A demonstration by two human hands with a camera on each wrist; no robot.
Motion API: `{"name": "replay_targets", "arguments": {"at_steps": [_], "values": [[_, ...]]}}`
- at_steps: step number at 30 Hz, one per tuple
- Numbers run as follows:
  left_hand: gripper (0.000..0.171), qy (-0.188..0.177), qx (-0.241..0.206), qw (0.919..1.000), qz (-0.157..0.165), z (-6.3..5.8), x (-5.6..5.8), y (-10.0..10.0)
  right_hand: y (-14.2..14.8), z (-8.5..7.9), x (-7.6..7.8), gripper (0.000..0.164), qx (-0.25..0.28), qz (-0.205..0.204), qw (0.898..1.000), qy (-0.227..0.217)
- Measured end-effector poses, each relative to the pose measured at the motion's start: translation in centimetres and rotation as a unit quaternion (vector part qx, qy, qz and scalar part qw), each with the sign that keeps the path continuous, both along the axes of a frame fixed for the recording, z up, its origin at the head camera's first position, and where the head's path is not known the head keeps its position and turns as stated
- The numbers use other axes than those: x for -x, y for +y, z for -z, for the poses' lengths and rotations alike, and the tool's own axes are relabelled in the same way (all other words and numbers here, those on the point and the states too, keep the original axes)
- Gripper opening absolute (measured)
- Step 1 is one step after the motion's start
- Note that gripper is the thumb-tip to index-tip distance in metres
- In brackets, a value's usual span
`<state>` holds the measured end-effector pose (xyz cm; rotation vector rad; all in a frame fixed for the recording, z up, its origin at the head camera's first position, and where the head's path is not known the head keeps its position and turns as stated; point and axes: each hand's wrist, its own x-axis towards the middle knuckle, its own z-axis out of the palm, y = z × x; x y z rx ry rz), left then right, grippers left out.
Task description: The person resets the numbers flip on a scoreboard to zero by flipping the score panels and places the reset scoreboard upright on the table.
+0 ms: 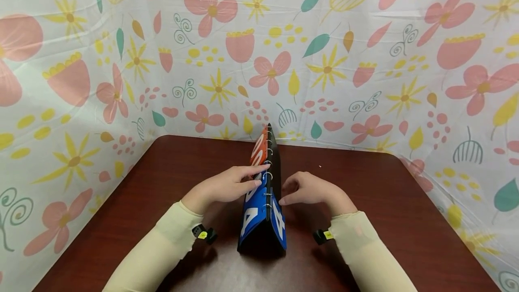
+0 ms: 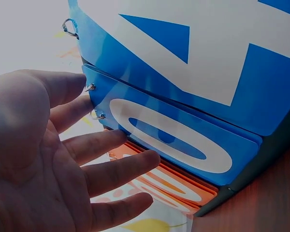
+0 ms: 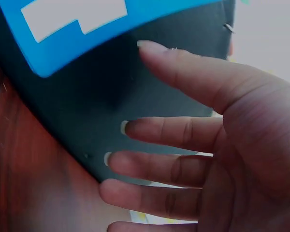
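Observation:
A flip scoreboard stands like a tent on the table, its ringed spine pointing away from me. Its left face carries blue cards reading 4 and 0, with orange cards farther back. My left hand reaches over that face, fingers extended near the metal rings; whether the fingertips touch is unclear. On the opposite face, a blue 4 card lies over the near part of the black panel. Beside this panel is my right hand, fingers loosely bent and spread, holding nothing. The thumb is close to the card's edge.
The dark reddish-brown table extends on both sides of the scoreboard. A flower-patterned cloth hangs behind and along the sides. Small black devices with yellow labels sit at both wrists. A tiny white speck lies on the table's far right half.

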<state>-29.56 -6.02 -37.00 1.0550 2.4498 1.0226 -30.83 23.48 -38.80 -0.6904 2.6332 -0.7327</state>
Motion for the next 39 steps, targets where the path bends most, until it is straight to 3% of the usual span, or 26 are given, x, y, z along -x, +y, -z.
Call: {"name": "replay_targets", "arguments": {"at_steps": [10, 15, 23, 33, 39], "values": [[0.055, 0.007, -0.007, 0.9999, 0.007, 0.3, 0.2, 0.1, -0.9, -0.2, -0.7, 0.030, 0.017, -0.071, 0.997, -0.027], [0.056, 0.005, -0.004, 1.0000, 0.004, 0.3, 0.0, 0.0, -1.0, -0.2, -1.0, 0.027, 0.012, -0.072, 0.997, -0.024], [0.056, -0.001, -0.003, 1.0000, -0.001, 0.3, 0.0, 0.0, -1.2, -0.6, -1.5, 0.010, 0.023, -0.097, 0.995, -0.018], [0.057, 0.008, 0.005, 0.9999, -0.008, 0.0, -0.1, 0.1, -2.0, -0.4, -1.9, 0.008, 0.039, -0.116, 0.992, -0.033], [0.056, 0.015, 0.007, 0.9998, -0.012, 0.0, -0.1, 0.1, -2.0, 0.3, -1.5, 0.010, 0.007, -0.096, 0.994, -0.044]]}}
